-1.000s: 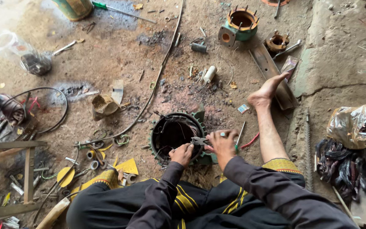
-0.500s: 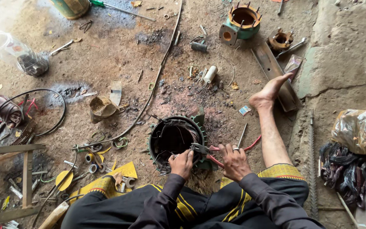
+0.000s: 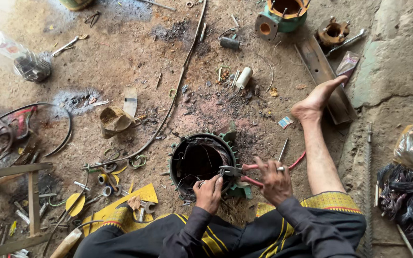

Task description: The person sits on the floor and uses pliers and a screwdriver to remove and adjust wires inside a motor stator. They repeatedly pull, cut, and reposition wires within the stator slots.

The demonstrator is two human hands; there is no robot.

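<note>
**Both hands at the near rim of the motor housing, pliers reaching in from the right**

The dirt floor (image 3: 135, 57) carries everything, strewn with metal scraps, rings and tools. Directly in front of the seated person stands the round, dark motor housing (image 3: 201, 162), its open mouth facing up toward the camera and its toothed green rim showing on the far right side. It lies just ahead of both hands, between the knees, with a bare foot (image 3: 317, 99) stretched out well beyond it to the right.

The right hand (image 3: 274, 180) is closed around the red handles of the pliers (image 3: 244, 171). Their long axis runs nearly level, right to left, with the metal nose set at the housing's near right rim.

The left hand (image 3: 210, 193) sits closer in, at the near edge of the housing, fingers curled and pinching what looks like thin wire (image 3: 201, 183) at the rim. The two hands are near each other but apart, the left slightly nearer the opening.
</note>
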